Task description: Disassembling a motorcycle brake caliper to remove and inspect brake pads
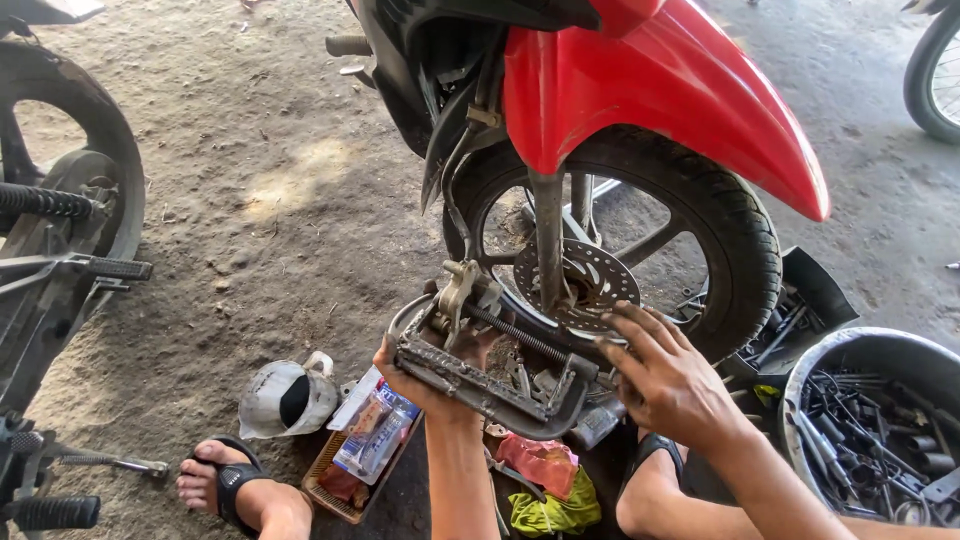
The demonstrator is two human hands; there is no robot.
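On the dirt floor (pixel 260 200) at far left stands another motorcycle's rear wheel (pixel 60 150); nearer, a grimy jug (pixel 285 398) sits beside a basket of packets (pixel 365 445). The left hand (pixel 415 375) has its fingers wrapped around the end of a greasy metal footrest bracket (pixel 490 375), held up before the red motorcycle's front wheel (pixel 640 240). The right hand (pixel 670 385) presses spread fingers against the bracket's other end. A bowl of tools (pixel 870 420) sits rightmost.

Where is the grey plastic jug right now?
Head view, lower left: the grey plastic jug lies on the ground between the sandalled foot and the basket.
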